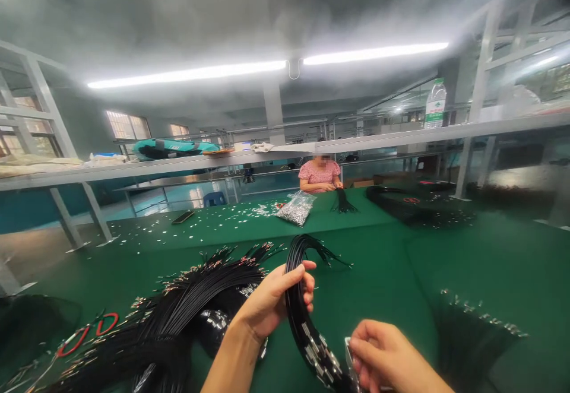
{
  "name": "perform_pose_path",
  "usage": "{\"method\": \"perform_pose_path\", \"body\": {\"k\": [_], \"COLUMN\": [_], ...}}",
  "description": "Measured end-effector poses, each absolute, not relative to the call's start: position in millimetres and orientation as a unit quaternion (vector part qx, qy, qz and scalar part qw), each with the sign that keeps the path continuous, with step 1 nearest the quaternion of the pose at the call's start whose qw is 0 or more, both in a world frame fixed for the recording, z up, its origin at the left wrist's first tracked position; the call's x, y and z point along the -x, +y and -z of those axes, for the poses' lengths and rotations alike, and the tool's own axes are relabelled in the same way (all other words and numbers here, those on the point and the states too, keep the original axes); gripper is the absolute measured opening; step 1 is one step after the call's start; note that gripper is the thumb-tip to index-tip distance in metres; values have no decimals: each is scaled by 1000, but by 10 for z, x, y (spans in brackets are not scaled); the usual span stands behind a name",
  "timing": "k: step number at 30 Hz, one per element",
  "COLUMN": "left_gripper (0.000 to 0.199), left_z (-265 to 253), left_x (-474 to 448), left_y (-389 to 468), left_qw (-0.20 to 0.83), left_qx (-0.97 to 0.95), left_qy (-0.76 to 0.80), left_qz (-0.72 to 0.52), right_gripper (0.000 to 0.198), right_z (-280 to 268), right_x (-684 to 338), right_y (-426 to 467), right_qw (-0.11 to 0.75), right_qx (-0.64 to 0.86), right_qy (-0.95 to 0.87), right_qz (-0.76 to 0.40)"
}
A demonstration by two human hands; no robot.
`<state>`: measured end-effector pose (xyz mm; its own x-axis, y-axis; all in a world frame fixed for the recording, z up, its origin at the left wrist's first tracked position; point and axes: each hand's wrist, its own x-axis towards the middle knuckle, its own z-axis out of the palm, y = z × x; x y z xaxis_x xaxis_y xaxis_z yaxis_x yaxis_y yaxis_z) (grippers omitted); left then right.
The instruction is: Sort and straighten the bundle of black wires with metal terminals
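My left hand (285, 298) is wrapped around a bundle of thin black cables (294, 310). The bundle arches over my fingers, its loose ends fanning out to the right. Silvery labels or sleeves mark its lower stretch. Close to that lower end, my right hand (378, 354) is closed in a pinch. A small whitish edge (348, 351) shows at its fingertips, but what it belongs to is hidden. To the left of my left hand lies a large heap of black cables (191, 298) with bare, coppery ends.
Red-handled scissors (84, 333) lie at left. More cables (472, 333) rest at right. Farther back are a clear bag of small metal parts (296, 209), scattered white bits and a phone (182, 217). A co-worker (319, 174) handles cables opposite, below a shelf (267, 155) holding a bottle (435, 105).
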<state>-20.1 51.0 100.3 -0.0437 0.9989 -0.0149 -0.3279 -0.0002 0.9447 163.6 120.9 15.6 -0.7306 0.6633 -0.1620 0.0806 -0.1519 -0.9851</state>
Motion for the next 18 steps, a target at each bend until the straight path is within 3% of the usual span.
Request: {"method": "perform_pose_path", "body": {"k": [2, 5, 9, 14, 18], "left_gripper": [27, 24, 22, 23, 24], "left_z": [-999, -1000, -1003, -976, -867], "left_x": [207, 200, 162, 172, 205], "left_y": [508, 514, 525, 492, 443], "left_qw": [567, 567, 573, 565, 572], "left_qx": [-395, -390, -378, -367, -338], "left_qy": [424, 420, 412, 414, 418], "left_qz": [-586, -591, -599, -612, -620], "right_gripper": [40, 25, 21, 51, 52], "right_z": [-145, -181, -211, -97, -35], "right_x": [-1633, -1686, -1732, -1662, -1635], "right_y": [1200, 1194, 1209, 1198, 1143], "right_qw": [223, 213, 198, 250, 327], "right_qx": [288, 270, 263, 279, 314], "right_qy": [-607, -586, -575, -533, -500], "right_qz": [-706, -734, -749, -759, -738]}}
